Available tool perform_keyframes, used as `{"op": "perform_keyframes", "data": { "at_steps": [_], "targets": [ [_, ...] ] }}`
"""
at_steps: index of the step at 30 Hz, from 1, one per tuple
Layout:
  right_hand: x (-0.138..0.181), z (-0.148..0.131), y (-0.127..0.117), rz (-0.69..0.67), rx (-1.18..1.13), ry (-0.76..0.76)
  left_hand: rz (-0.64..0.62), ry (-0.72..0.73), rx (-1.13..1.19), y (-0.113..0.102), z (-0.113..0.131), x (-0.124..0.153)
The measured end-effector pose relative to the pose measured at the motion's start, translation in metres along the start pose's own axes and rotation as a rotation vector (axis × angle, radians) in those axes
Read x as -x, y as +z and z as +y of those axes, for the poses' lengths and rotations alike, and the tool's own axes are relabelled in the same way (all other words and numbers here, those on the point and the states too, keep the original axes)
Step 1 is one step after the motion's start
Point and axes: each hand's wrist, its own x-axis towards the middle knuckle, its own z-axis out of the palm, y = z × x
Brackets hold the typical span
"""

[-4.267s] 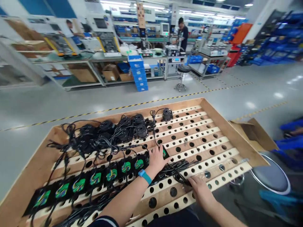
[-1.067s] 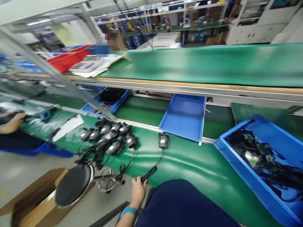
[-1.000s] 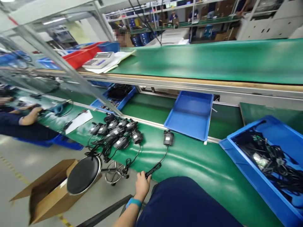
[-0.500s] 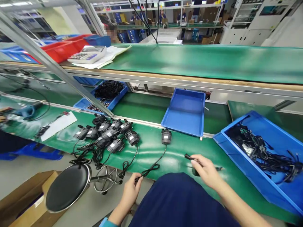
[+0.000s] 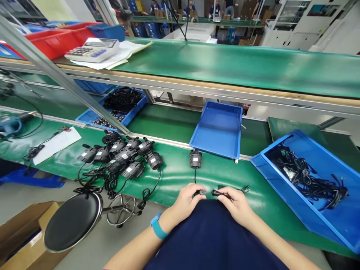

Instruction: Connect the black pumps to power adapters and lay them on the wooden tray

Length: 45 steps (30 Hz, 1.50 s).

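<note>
A small black pump (image 5: 195,158) lies alone on the green bench (image 5: 180,176), its thin cable running toward me. My left hand (image 5: 188,198) pinches the plug at the end of that cable. My right hand (image 5: 234,201) pinches a second black plug (image 5: 217,193), whose lead trails off to the right on the bench. The two plug ends face each other, a small gap apart, just above my lap.
A cluster of several black pumps (image 5: 123,157) with tangled cables lies left of me. An empty blue tray (image 5: 218,129) sits behind the single pump, and a blue bin of cables (image 5: 309,180) is at the right. A black stool (image 5: 70,221) stands by the bench's edge.
I turned from the wooden rack to the green bench. In the last half second my two hands came together, bringing the plug ends close in front of me.
</note>
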Motion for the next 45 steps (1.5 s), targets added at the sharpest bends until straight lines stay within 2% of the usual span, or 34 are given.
{"op": "perform_keyframes", "data": {
  "at_steps": [6, 12, 15, 21, 24, 29, 34, 40, 45],
  "targets": [
    [-0.003, -0.016, -0.006, -0.073, 0.106, -0.028, 0.033, 0.141, -0.055, 0.007, -0.001, -0.009],
    [-0.008, -0.013, -0.004, -0.108, 0.209, -0.010, 0.028, 0.215, -0.143, 0.007, 0.001, -0.014],
    [-0.008, -0.009, -0.006, -0.112, 0.240, -0.031, -0.085, 0.183, -0.185, 0.002, 0.003, -0.016],
    [-0.006, -0.002, -0.008, -0.164, 0.343, -0.113, -0.448, 0.079, -0.184, -0.008, 0.009, -0.025],
    [-0.002, 0.002, -0.007, -0.182, 0.422, -0.142, -0.524, 0.058, -0.206, -0.008, 0.013, -0.029],
    [0.003, 0.007, -0.005, -0.147, 0.433, -0.152, -0.528, 0.024, -0.261, -0.007, 0.020, -0.034],
    [0.006, 0.010, -0.005, -0.138, 0.446, -0.292, -0.654, 0.048, -0.109, -0.011, 0.020, -0.037],
    [0.012, 0.018, 0.000, -0.052, 0.425, -0.387, -0.591, 0.071, -0.147, 0.000, 0.020, -0.035],
    [0.012, 0.024, 0.003, -0.048, 0.416, -0.338, -0.590, 0.064, -0.210, 0.004, 0.021, -0.036]
  ]
}}
